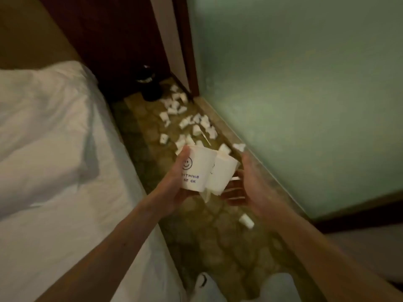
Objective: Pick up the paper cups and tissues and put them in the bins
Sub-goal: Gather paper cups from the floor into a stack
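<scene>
Centre frame: left hand (174, 184) is gripping two paper cups (197, 171) with tissue (207, 196) dangling; right hand (244, 188) is hovering spread beside them. Risk: the loose bundle is likely slipping before reaching the dark bin (150, 86), upper centre.

Passage, as I see it: narrow strip of floor (209, 232) between bed (54, 171) on the left and wall (305, 94) on the right. Near stretch mostly bare; one stray cup (246, 221) lies by the wall. Far stretch littered with cups and tissues (187, 120). Dark bin (150, 86) stands at the end, before a wooden door (113, 40).
</scene>
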Available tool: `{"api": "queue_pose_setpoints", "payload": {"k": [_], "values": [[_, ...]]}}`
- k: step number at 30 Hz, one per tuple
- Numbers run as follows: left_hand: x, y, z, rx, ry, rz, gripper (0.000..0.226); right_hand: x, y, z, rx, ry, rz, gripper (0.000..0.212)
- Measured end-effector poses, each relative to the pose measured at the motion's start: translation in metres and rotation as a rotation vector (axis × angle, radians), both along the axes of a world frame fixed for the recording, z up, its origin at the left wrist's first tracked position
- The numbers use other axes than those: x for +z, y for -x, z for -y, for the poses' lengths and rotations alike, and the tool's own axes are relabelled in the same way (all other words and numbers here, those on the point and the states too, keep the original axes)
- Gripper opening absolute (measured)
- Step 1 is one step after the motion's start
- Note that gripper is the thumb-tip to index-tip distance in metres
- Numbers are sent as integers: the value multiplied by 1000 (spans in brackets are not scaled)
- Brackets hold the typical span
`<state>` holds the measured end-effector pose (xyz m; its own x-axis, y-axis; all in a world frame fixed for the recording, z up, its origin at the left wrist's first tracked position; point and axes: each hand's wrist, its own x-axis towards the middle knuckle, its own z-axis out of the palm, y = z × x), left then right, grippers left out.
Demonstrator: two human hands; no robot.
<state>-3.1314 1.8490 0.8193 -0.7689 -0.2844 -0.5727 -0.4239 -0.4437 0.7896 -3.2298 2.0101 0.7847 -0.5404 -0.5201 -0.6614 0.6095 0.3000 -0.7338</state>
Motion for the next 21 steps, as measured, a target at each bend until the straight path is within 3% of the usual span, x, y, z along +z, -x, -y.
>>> {"api": "queue_pose_setpoints", "payload": {"k": [7, 17, 21], "values": [[108, 3, 103, 89, 158, -160, 59, 107, 4, 118, 151, 195, -419, 23], [139, 99, 250, 230, 73, -277, 61, 139, 134, 267, 289, 263, -476, 44], [141, 141, 312, 363, -4, -256, 68, 145, 181, 340, 257, 324, -406, 35]]}}
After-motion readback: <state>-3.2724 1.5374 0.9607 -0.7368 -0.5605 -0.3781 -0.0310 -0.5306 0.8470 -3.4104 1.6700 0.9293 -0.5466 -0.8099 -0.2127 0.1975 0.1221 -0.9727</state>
